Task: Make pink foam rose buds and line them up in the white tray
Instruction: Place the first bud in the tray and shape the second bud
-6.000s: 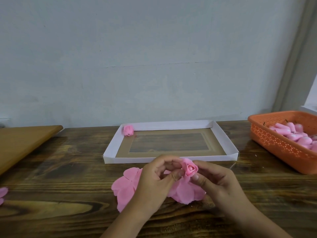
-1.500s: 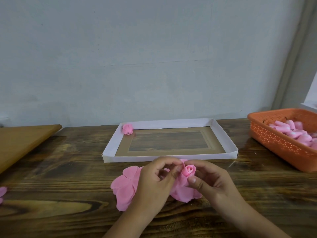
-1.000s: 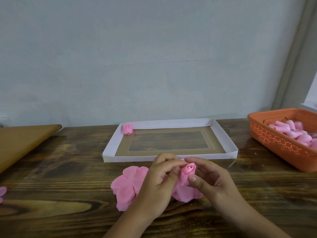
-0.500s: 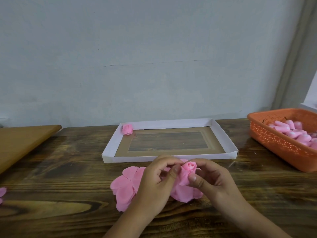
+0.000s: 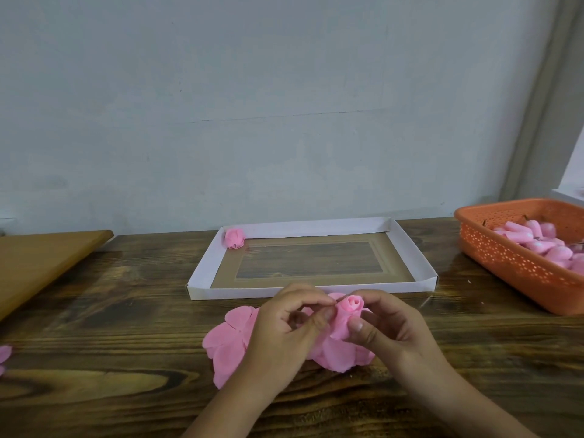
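Note:
A pink foam rose bud (image 5: pixel 349 311) stands upright between both hands, just in front of the white tray (image 5: pixel 202 273). My right hand (image 5: pixel 392 327) grips its base with thumb and fingers. My left hand (image 5: pixel 284 330) pinches a petal against the bud's left side. Loose pink foam petals (image 5: pixel 227 343) lie flat on the table under the hands, partly hidden. One finished bud (image 5: pixel 234 238) sits in the tray's far left corner.
An orange perforated basket (image 5: pixel 505 260) with several pink foam cores stands at the right edge. A wooden board (image 5: pixel 41 263) lies at the left. A stray pink petal (image 5: pixel 3 358) lies at the far left of the dark wooden table (image 5: pixel 110 311).
The bud stays between both hands in the same place. The left fingers have shifted slightly around its side, wrapping the petal closer to the bud.

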`<state>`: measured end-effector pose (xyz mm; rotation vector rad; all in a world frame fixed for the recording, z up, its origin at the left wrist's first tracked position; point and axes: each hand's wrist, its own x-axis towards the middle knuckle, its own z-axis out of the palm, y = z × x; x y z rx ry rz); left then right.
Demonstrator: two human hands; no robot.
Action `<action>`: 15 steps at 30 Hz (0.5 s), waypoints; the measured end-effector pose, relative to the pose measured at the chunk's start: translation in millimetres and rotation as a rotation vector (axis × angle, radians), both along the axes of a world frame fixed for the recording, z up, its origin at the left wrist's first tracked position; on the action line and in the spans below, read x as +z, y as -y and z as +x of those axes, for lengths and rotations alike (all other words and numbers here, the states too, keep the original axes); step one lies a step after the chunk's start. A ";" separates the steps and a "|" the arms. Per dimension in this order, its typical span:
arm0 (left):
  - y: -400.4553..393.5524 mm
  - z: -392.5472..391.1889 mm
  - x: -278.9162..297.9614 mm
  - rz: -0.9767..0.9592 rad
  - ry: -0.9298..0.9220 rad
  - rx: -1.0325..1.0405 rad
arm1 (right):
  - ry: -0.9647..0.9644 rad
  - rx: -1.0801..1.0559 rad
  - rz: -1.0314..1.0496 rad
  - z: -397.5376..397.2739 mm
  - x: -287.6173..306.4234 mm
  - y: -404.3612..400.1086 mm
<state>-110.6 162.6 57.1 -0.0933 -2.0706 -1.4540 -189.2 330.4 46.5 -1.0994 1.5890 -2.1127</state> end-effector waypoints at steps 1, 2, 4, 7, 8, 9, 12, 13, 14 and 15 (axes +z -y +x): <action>0.1 0.4 0.4 -0.010 0.020 -0.005 | 0.002 0.002 -0.002 0.3 0.3 0.2; 0.0 0.8 0.8 -0.023 0.040 -0.013 | 0.004 0.004 -0.009 0.6 0.7 0.4; -1.0 2.0 2.1 -0.052 0.061 -0.029 | 0.015 0.010 -0.029 1.1 1.5 0.6; -2.3 4.0 4.3 -0.077 0.068 -0.053 | 0.016 0.015 -0.032 1.4 1.9 0.8; -2.7 4.4 4.6 -0.076 0.075 -0.059 | 0.014 0.009 -0.028 1.1 1.8 0.7; -3.2 4.6 4.6 -0.069 0.084 -0.067 | 0.014 0.003 -0.023 0.7 1.6 0.5; -3.7 4.2 3.3 -0.047 0.110 -0.081 | 0.029 -0.006 -0.011 0.5 1.4 0.3; -3.5 4.1 3.0 -0.044 0.112 -0.079 | 0.029 -0.004 -0.010 0.7 1.4 0.3; -3.5 3.9 2.9 -0.043 0.109 -0.077 | 0.024 -0.001 -0.008 0.9 1.4 0.2; -3.5 3.8 3.3 -0.041 0.101 -0.073 | 0.012 0.001 -0.002 1.0 1.4 0.0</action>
